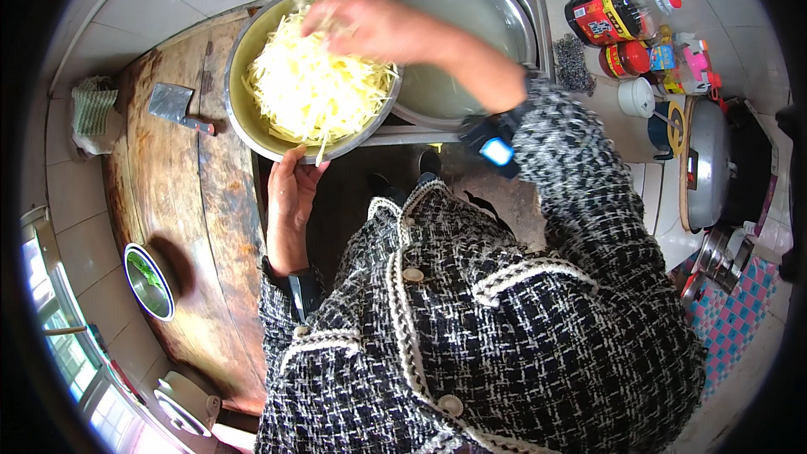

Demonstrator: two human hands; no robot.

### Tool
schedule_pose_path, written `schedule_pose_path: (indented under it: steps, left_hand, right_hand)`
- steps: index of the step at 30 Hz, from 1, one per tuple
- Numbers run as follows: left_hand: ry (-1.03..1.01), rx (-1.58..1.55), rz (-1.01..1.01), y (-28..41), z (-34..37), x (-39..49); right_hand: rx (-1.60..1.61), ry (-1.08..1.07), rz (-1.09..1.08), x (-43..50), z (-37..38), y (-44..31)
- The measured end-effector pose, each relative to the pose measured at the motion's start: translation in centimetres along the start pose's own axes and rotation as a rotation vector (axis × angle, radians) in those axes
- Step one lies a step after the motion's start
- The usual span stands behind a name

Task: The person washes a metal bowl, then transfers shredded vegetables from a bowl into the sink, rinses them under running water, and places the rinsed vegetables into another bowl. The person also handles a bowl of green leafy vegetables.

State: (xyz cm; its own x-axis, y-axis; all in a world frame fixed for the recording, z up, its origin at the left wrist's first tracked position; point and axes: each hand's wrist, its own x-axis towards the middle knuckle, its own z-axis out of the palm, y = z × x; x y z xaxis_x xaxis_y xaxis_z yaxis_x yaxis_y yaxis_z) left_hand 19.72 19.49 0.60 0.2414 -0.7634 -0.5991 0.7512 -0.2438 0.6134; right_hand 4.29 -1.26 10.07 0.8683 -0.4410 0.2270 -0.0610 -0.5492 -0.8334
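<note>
A wide metal bowl [238,104] heaped with pale shredded vegetable [315,88], which looks like potato, rests partly over the wooden counter and the sink's left side. My left hand [293,192] grips the bowl's near rim, thumb on top and fingers beneath. Over the far part of the heap, my right hand [353,25] is blurred by motion. A few shreds seem to show at its fingers, but its grip is unclear. Beside the bowl, a large metal basin [466,31] of cloudy water sits in the steel sink [541,19], partly behind my right forearm.
A cleaver [171,99] lies on the wooden counter [220,214] left of the bowl. Nearer stands a small bowl [149,282] with green leaves. Right of the sink are a steel scourer [572,66], a dark sauce bottle [602,16], a white tub [635,98] and a lidded pan [709,164].
</note>
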Motion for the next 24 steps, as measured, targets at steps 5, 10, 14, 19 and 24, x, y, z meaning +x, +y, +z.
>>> schedule_pose_path:
  steps: [5, 10, 14, 19, 24]
  left_hand:
    - [0.008, 0.017, 0.013, -0.1, 0.0, 0.0]
    - [0.003, 0.012, 0.008, -0.2, 0.0, 0.1]
    - [0.013, 0.027, 0.014, -0.1, 0.1, 0.0]
    - [0.019, 0.025, 0.0, 0.0, 0.2, -0.1]
    - [0.009, 0.024, 0.012, 0.0, 0.3, -0.2]
  right_hand:
    - [-0.134, 0.106, 0.094, -1.0, -2.6, 5.8]
    - [-0.426, 0.192, 0.601, -8.6, -9.4, 15.1]
    - [-0.622, 0.192, 0.739, -13.0, -9.1, 20.7]
    - [-0.852, -0.195, 0.943, -13.8, -6.3, 22.6]
    - [-0.571, -0.149, 0.795, -14.5, -2.3, 21.2]
